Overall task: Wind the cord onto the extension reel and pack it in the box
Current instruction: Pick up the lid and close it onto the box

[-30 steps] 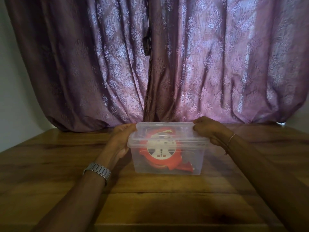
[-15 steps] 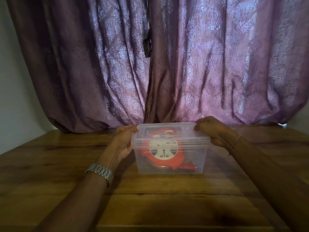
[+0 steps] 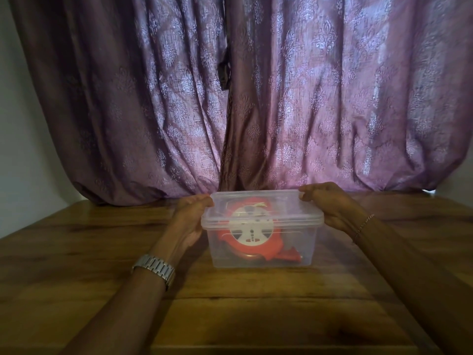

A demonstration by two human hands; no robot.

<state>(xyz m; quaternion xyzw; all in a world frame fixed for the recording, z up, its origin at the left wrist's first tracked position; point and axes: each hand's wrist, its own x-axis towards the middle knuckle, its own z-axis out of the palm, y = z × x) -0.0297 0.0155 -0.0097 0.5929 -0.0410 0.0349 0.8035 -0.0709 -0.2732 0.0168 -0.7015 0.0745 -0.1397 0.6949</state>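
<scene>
A clear plastic box [image 3: 294, 249] stands on the wooden table [image 3: 76, 265] with its clear lid [image 3: 276, 203] lying on top. Inside it sits the orange extension reel [image 3: 253, 237] with a white socket face; its cord is not visible apart from the reel. My left hand [image 3: 190, 216] grips the box's left rim, thumb on the lid's far left corner. My right hand [image 3: 330, 203] grips the right rim, fingers curled over the lid's far right corner.
Purple patterned curtains [image 3: 256, 98] hang close behind the table's far edge. A pale wall [image 3: 20, 162] shows at the left. The table's near edge runs along the bottom of the view.
The box and both hands sit slightly further right in the view than a second ago; the grip on the lid looks the same.
</scene>
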